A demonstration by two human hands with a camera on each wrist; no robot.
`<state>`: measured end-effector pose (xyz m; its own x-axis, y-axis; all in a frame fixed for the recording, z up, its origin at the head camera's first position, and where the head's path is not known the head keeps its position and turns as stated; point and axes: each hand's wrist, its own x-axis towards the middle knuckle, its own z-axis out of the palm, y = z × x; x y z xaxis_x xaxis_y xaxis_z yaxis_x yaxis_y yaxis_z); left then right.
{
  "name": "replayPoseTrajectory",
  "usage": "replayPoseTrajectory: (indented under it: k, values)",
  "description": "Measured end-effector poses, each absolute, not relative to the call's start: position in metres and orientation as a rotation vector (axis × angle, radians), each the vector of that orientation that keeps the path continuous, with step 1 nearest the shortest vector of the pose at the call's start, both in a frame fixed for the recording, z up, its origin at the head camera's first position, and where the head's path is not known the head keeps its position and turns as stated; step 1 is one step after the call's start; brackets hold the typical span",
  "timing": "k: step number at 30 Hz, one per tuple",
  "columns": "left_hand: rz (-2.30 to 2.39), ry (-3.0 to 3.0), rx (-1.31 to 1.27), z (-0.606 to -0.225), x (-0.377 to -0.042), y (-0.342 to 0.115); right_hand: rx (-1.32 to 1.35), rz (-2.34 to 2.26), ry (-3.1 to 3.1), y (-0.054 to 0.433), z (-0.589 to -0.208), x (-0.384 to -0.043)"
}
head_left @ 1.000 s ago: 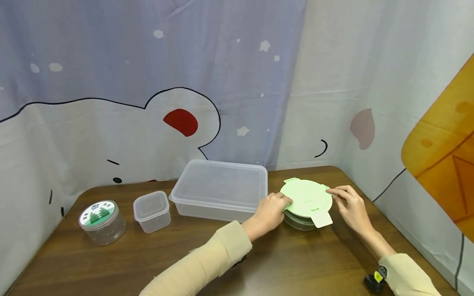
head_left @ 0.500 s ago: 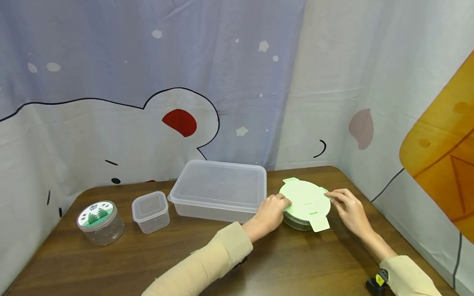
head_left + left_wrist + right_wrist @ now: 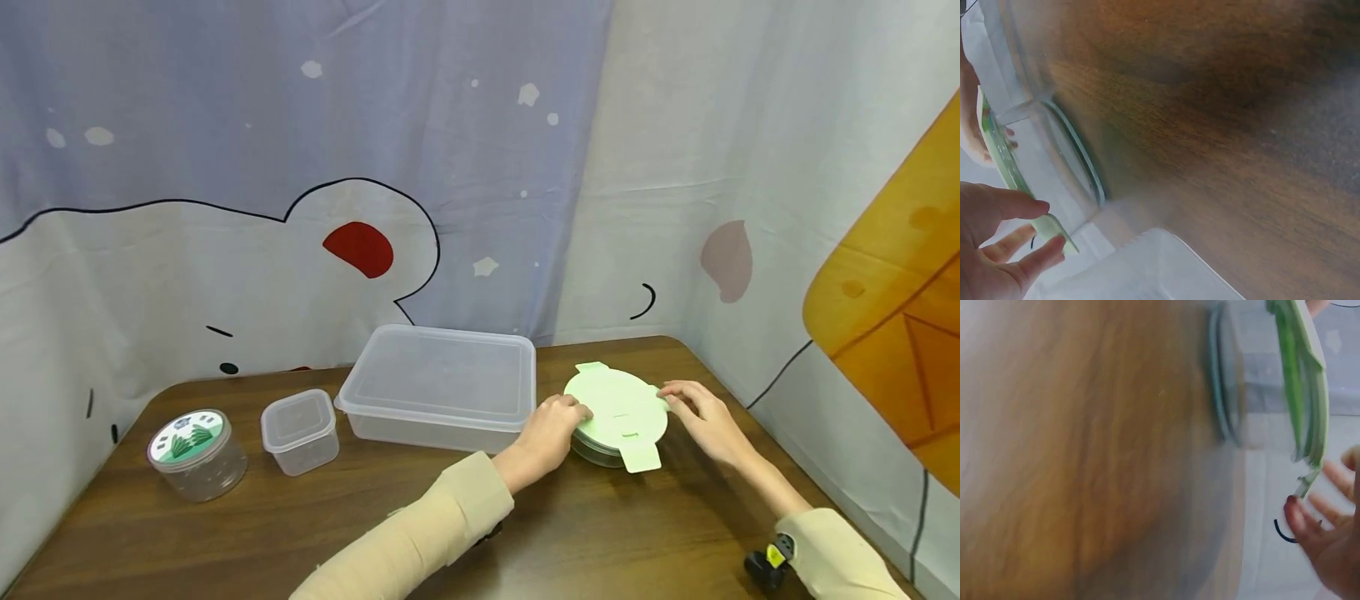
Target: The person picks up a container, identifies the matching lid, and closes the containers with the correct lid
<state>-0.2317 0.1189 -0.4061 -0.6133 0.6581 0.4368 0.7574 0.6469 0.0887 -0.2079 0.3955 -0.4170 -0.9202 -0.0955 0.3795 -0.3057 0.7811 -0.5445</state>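
Observation:
A round pale-green lid (image 3: 622, 406) with side tabs sits on a clear round glass container (image 3: 597, 451) at the table's right. My left hand (image 3: 549, 431) grips the lid's left edge; in the left wrist view its thumb and fingers (image 3: 1052, 247) are at a green tab. On the opposite side, my right hand (image 3: 703, 422) pinches a small tab at the lid's right edge; the right wrist view shows its thumb touching that tab (image 3: 1305, 482). The front tab (image 3: 640, 456) sticks outward, unfolded, and another tab (image 3: 591, 367) stands out at the back.
A large clear rectangular box (image 3: 438, 383) with a lid stands left of the glass container, close to my left hand. Farther left are a small clear lidded box (image 3: 300, 433) and a round jar (image 3: 198, 454) with a green-and-white label. A printed curtain (image 3: 480, 167) hangs behind the table.
The lid has turned slightly and now lies flatter on the glass container, its front tab lower and a little farther left. Both hands stay at its edges. The head view shifts slightly right.

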Motion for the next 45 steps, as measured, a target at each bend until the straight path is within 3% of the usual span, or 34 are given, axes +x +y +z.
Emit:
replayPoseTrajectory:
  k: [11,45]
  values:
    - [-0.443,-2.493,-1.147,-0.405,-0.234,0.119,0.061,1.277,-2.804,0.386,-0.406,-0.212]
    - [-0.343,-2.489,-1.089,-0.408,-0.234,0.124,0.030,1.362,-2.856,0.385,-0.405,-0.206]
